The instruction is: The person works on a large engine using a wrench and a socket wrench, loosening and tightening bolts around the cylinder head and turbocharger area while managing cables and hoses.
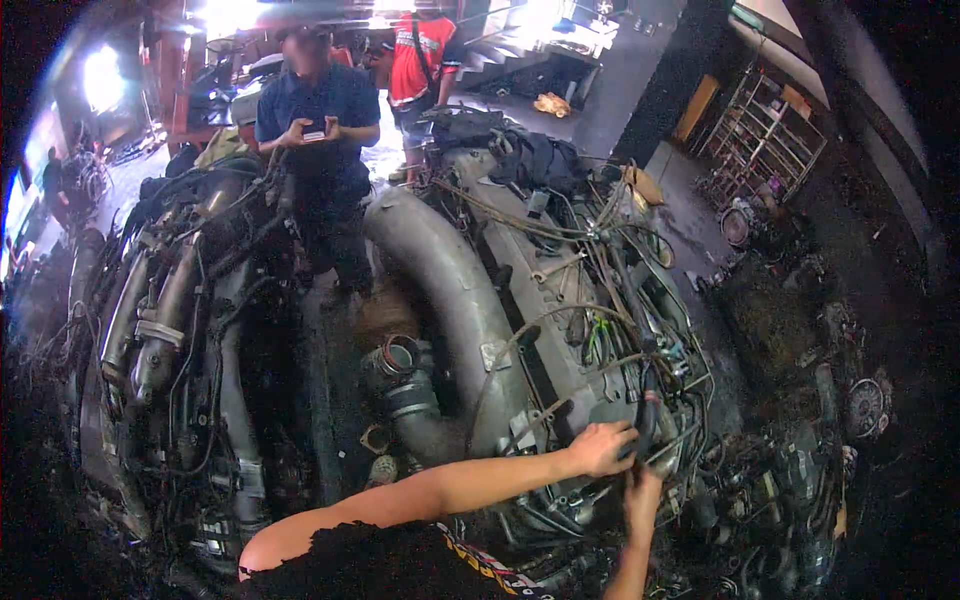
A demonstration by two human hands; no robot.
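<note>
My left hand [603,449] reaches across a large engine [545,290]. Its fingers are curled at a dark part beside a black hose [649,418], and what they hold is hidden. Just nearer and to the right, my right hand [643,487] comes up from below to the lower end of that hose. Its fingertips blend into the dark parts, so their grip does not show. Several wrenches [570,268] and green-handled pliers [599,340] lie on the engine top beyond my hands. A brown cable or thin hose [560,309] loops over them.
A thick grey pipe [440,255] curves along the engine's left side. Another engine [165,330] stands farther left. Beyond it a person in dark blue [318,110] holds a phone; someone in red [420,65] stands behind. Metal shelving [765,130] and loose machine parts are at right.
</note>
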